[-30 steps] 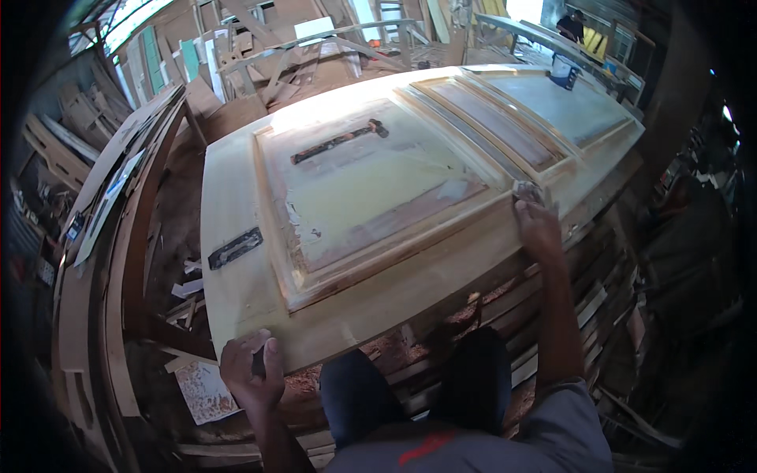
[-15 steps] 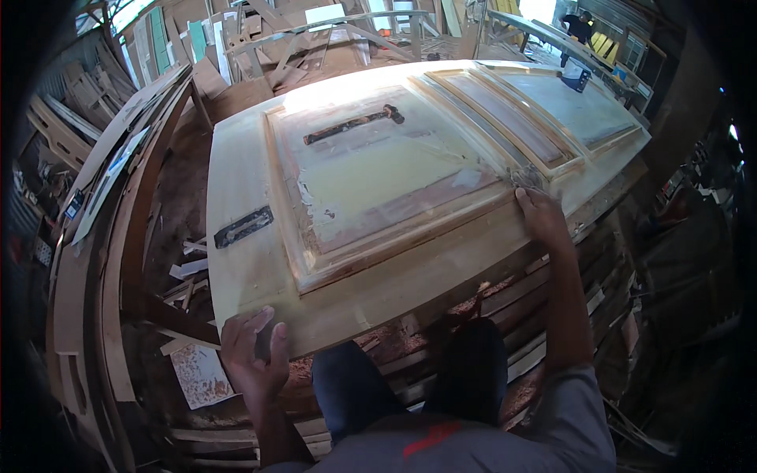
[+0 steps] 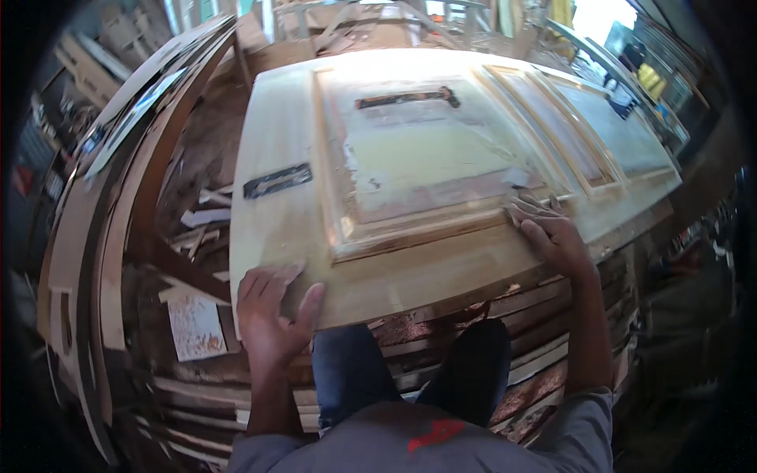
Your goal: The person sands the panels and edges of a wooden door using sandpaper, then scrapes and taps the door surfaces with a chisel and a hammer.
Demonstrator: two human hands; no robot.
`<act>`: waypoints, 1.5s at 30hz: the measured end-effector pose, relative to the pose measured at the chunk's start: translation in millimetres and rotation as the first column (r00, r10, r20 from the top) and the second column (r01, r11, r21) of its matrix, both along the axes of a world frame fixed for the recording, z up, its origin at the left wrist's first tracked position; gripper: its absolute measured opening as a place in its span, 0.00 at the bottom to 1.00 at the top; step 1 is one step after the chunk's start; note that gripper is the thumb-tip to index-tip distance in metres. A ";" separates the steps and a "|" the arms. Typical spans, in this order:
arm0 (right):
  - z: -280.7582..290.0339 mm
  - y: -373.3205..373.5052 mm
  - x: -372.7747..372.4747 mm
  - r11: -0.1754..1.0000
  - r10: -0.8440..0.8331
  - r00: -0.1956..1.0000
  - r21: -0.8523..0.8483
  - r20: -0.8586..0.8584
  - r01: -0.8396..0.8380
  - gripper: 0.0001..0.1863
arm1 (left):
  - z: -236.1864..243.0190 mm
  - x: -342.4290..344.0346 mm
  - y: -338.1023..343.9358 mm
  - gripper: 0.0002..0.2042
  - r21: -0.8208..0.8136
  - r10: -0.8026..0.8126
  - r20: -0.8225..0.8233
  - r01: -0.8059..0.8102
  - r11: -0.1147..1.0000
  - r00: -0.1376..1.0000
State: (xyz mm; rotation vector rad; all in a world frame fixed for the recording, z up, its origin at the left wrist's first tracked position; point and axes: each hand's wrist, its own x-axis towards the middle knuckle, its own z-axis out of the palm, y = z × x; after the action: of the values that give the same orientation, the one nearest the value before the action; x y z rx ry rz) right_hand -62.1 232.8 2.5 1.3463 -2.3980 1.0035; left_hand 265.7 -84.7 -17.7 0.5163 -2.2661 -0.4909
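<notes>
A pale wooden panelled door lies flat before me, its recessed panels framed by raised moulding. My left hand rests on its near left corner, fingers and thumb apart, nothing in it. Farther right, my right hand lies over the near moulding of the large panel, fingers stretched out along it; anything under the fingertips is hidden. A hammer lies across the far part of that panel. On the door's left side sits a dark, worn flat strip. Whitish and yellowish patches cover the large panel.
Long boards are stacked on a bench at the left. A speckled white board piece lies low by the door's left corner. Slatted timbers run beneath the door's near edge. Another person is at the far right.
My view has shifted, so the door sits farther right in it. My left hand has come onto the door's corner. The right hand's fingers now lie flatter along the moulding.
</notes>
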 end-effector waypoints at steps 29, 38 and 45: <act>-3.6 -150.2 54.7 0.869 0.434 0.900 0.283 -0.042 -0.406 0.13 | -5.8 -5.4 -0.7 0.14 -0.035 0.072 -0.083 -0.075 0.997 0.994; -1.6 -132.2 49.6 0.923 0.342 0.939 0.202 -0.047 -0.326 0.19 | -1.3 28.7 -22.5 0.15 -0.072 0.201 -0.096 -0.208 0.975 0.975; -0.8 -228.8 121.7 0.841 0.481 0.870 0.221 0.108 -0.493 0.26 | -15.1 22.5 -27.1 0.17 -0.122 0.206 -0.060 -0.212 0.970 0.977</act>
State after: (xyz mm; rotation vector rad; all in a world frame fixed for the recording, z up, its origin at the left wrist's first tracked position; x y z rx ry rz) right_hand 59.6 3.9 1.7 2.1237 -2.3166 0.8686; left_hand 288.2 -111.8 -32.9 0.6623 -2.1511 -0.2473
